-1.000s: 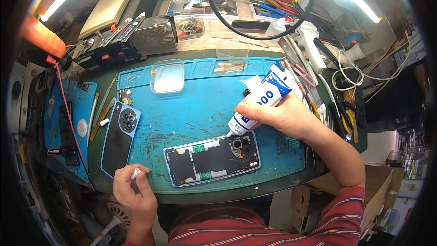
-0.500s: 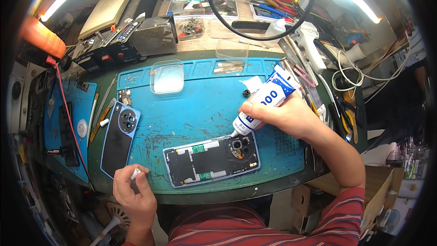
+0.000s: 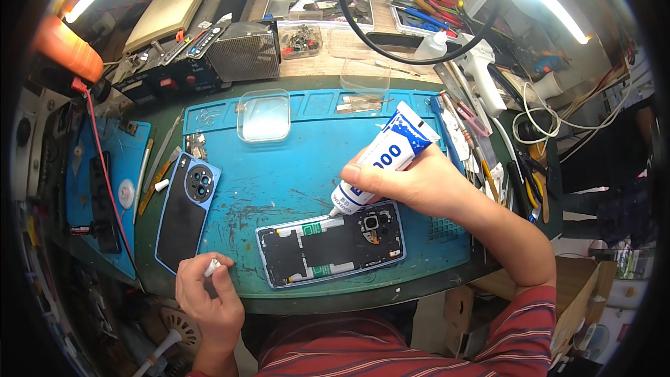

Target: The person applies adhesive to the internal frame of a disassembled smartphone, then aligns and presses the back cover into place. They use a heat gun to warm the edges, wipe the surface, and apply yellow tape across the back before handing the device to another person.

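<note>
A white and blue glue tube (image 3: pixel 382 160) is gripped in my right hand (image 3: pixel 426 180), tilted with its nozzle down. The nozzle tip meets the far long edge of an opened smartphone (image 3: pixel 331 244), which lies flat with its black inner parts and camera modules showing. My left hand (image 3: pixel 209 297) pinches a small white cap (image 3: pixel 212 267) near the mat's front edge. Left of the opened phone rests a blue phone back cover (image 3: pixel 185 213) with a round camera ring. Both lie on a blue work mat (image 3: pixel 244 181).
A clear plastic box (image 3: pixel 264 117) stands at the mat's far side, with another clear lid (image 3: pixel 366 75) behind it. Pliers (image 3: pixel 534 185) and other tools line the right edge. A dark phone (image 3: pixel 105 202) lies far left, beside a red cable (image 3: pixel 105 167).
My right hand has moved the glue tube leftward along the phone's far edge, away from the cameras. My left hand still holds the cap. The whole view has shifted slightly.
</note>
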`<action>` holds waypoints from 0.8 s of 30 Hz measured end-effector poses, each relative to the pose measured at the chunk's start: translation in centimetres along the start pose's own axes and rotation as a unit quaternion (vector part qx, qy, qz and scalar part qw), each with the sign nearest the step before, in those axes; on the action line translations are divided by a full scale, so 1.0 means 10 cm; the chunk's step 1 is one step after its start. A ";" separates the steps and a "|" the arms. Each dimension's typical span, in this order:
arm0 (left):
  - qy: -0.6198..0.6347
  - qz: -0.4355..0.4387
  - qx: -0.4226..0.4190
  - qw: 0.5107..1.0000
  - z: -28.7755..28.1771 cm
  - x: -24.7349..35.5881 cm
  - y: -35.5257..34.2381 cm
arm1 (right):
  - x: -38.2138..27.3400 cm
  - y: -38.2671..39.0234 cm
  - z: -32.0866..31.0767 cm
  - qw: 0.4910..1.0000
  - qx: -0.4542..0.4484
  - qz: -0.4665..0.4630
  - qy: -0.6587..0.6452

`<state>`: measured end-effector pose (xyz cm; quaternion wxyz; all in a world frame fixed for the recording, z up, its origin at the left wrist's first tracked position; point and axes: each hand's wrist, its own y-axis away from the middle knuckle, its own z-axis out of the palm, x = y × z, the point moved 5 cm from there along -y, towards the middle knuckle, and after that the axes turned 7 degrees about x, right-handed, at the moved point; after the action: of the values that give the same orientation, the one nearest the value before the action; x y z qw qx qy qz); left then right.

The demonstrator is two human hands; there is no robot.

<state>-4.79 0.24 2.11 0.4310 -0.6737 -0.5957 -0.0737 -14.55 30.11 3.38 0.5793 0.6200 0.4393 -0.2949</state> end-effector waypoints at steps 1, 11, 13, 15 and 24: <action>-0.001 0.004 -0.001 1.000 0.00 0.00 0.00 | 0.00 0.00 -0.01 1.000 0.001 0.002 0.000; 0.002 0.002 -0.016 1.000 0.00 -0.01 0.01 | -0.02 0.03 -0.06 0.999 0.001 -0.011 -0.037; 0.003 0.001 -0.014 1.000 0.00 -0.01 0.02 | -0.02 0.04 -0.07 1.000 0.004 -0.012 -0.025; 0.002 0.000 -0.014 1.000 0.00 0.00 0.01 | -0.01 0.04 -0.08 1.000 0.004 -0.013 -0.022; 0.003 0.002 0.019 1.000 0.01 0.01 0.00 | 0.00 0.05 -0.13 0.999 0.007 -0.028 -0.031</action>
<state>-4.82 0.41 2.08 0.4456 -0.6666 -0.5941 -0.0640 -14.26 31.41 3.83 0.5795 0.6023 0.4365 -0.3331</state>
